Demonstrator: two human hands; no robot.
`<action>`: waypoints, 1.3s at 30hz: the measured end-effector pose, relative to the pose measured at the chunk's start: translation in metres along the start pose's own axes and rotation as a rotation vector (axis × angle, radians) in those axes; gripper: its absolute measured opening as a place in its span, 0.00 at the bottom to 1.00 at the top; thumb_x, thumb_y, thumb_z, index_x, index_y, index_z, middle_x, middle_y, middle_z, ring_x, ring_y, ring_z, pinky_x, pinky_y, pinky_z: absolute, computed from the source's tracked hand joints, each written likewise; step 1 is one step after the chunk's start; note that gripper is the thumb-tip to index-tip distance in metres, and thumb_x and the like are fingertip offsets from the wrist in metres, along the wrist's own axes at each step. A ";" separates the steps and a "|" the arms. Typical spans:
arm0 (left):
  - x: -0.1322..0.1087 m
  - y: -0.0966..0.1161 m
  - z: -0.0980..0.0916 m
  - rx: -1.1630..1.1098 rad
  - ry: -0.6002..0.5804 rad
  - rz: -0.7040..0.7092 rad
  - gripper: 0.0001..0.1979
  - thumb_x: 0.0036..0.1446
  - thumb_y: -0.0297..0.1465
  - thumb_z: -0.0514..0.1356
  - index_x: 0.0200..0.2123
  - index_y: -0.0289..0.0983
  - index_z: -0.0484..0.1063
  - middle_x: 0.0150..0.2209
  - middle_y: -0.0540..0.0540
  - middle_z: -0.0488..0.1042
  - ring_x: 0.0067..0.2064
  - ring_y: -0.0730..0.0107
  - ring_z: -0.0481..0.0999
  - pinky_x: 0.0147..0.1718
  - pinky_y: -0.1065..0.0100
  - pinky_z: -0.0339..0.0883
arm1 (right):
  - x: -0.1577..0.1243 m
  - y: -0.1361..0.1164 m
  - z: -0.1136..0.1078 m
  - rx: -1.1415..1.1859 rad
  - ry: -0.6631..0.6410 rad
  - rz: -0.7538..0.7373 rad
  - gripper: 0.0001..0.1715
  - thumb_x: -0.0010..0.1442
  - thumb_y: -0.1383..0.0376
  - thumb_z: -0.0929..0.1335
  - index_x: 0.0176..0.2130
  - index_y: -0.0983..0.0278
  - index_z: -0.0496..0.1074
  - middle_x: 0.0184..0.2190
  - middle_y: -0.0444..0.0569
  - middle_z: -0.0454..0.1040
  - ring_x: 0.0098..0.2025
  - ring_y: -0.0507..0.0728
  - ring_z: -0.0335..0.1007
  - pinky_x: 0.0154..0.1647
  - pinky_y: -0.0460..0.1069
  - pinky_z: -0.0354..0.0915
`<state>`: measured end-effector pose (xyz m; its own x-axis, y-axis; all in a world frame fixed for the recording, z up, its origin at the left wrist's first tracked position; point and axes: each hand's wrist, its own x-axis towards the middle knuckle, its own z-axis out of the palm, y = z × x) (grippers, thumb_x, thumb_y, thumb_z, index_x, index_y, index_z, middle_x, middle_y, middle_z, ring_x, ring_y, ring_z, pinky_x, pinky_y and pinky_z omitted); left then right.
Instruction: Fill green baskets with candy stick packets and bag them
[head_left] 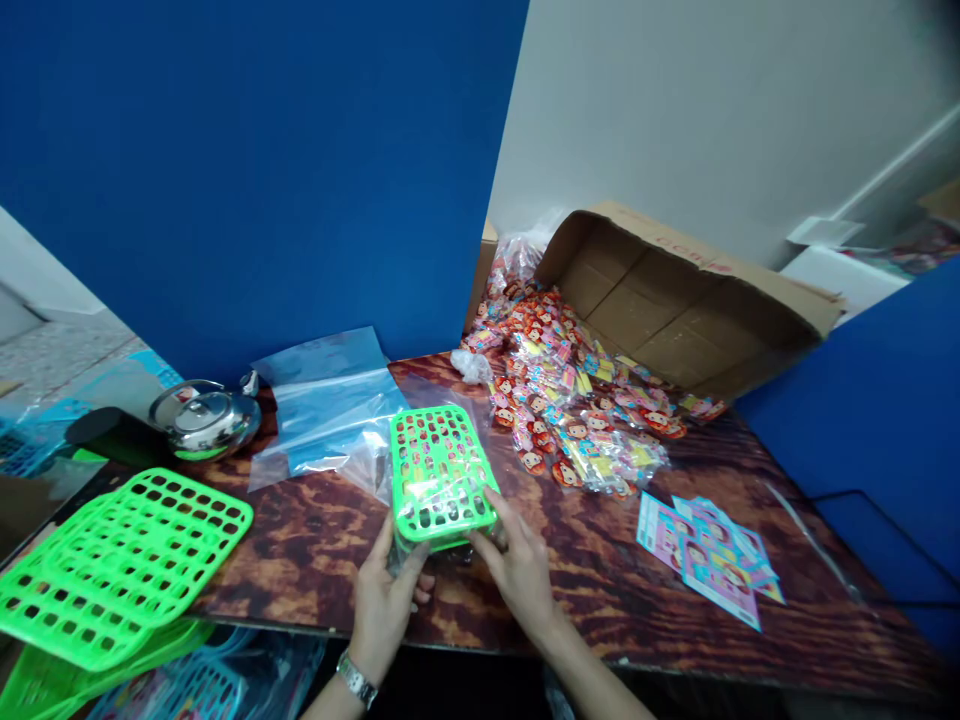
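Observation:
A bright green perforated plastic basket (439, 470) with a lid lies on the brown patterned table (322, 540), partly inside a clear plastic bag (375, 455). Small colourful packets show through its holes. My left hand (386, 600), with a watch on the wrist, grips the near left corner of the basket and the bag. My right hand (517, 565) holds the near right corner, fingers curled on the rim.
A stack of green perforated lids (120, 565) lies at the left edge. A shiny metal kettle (204, 418) and clear zip bags (330, 395) sit behind. A heap of cartoon packets (577, 400) spills from a tipped cardboard box (690, 300). Printed cards (709, 555) lie right.

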<state>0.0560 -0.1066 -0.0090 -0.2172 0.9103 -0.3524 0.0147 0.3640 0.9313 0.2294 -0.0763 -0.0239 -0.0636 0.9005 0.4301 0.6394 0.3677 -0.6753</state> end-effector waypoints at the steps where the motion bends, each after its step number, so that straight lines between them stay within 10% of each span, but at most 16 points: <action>1: -0.001 -0.001 0.000 0.020 0.002 0.008 0.44 0.49 0.49 0.60 0.63 0.31 0.50 0.18 0.51 0.74 0.19 0.66 0.74 0.18 0.71 0.68 | -0.002 0.000 0.002 0.006 0.006 0.010 0.28 0.59 0.64 0.67 0.59 0.59 0.61 0.49 0.52 0.72 0.48 0.60 0.71 0.48 0.53 0.69; 7: -0.007 0.002 -0.020 0.294 -0.142 0.092 0.39 0.58 0.45 0.51 0.66 0.35 0.38 0.17 0.54 0.73 0.18 0.68 0.74 0.21 0.70 0.69 | -0.002 0.002 -0.003 0.101 -0.068 0.117 0.29 0.57 0.66 0.68 0.58 0.57 0.63 0.51 0.52 0.70 0.51 0.61 0.68 0.51 0.54 0.67; 15: -0.010 -0.009 -0.049 0.579 -0.126 0.162 0.30 0.60 0.40 0.45 0.63 0.34 0.51 0.18 0.53 0.72 0.21 0.69 0.74 0.25 0.72 0.66 | 0.005 0.016 -0.032 0.437 -0.459 0.252 0.34 0.59 0.71 0.60 0.63 0.54 0.53 0.56 0.52 0.64 0.26 0.49 0.73 0.27 0.46 0.73; 23: -0.012 -0.028 -0.078 0.235 -0.121 0.104 0.36 0.49 0.41 0.59 0.61 0.38 0.56 0.53 0.40 0.70 0.46 0.64 0.75 0.45 0.66 0.69 | 0.011 0.032 -0.073 0.093 -0.607 0.035 0.43 0.55 0.71 0.63 0.66 0.58 0.44 0.62 0.53 0.57 0.62 0.61 0.54 0.60 0.58 0.57; 27: 0.001 -0.005 -0.059 -0.095 -0.097 -0.041 0.36 0.55 0.44 0.58 0.63 0.42 0.50 0.62 0.41 0.59 0.60 0.60 0.63 0.55 0.62 0.61 | 0.014 0.032 -0.064 0.006 -0.639 0.010 0.59 0.47 0.59 0.73 0.67 0.61 0.40 0.67 0.57 0.42 0.67 0.65 0.38 0.62 0.60 0.51; 33: 0.009 0.012 -0.015 -0.193 -0.257 0.022 0.33 0.57 0.42 0.58 0.63 0.39 0.52 0.62 0.43 0.59 0.61 0.60 0.61 0.58 0.63 0.57 | 0.009 0.031 -0.022 0.087 -0.377 -0.115 0.41 0.55 0.72 0.66 0.64 0.57 0.52 0.58 0.51 0.64 0.58 0.58 0.61 0.56 0.53 0.62; 39: 0.010 0.013 -0.010 -0.045 -0.200 0.129 0.30 0.58 0.42 0.56 0.61 0.37 0.56 0.59 0.43 0.64 0.59 0.61 0.63 0.58 0.62 0.55 | 0.004 0.035 -0.017 0.088 -0.249 -0.107 0.35 0.57 0.72 0.65 0.61 0.55 0.58 0.52 0.50 0.71 0.51 0.57 0.70 0.49 0.52 0.69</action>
<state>0.0442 -0.0952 0.0008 -0.0182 0.9713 -0.2374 -0.0148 0.2371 0.9714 0.2639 -0.0635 -0.0354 -0.3207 0.8808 0.3483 0.5504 0.4726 -0.6882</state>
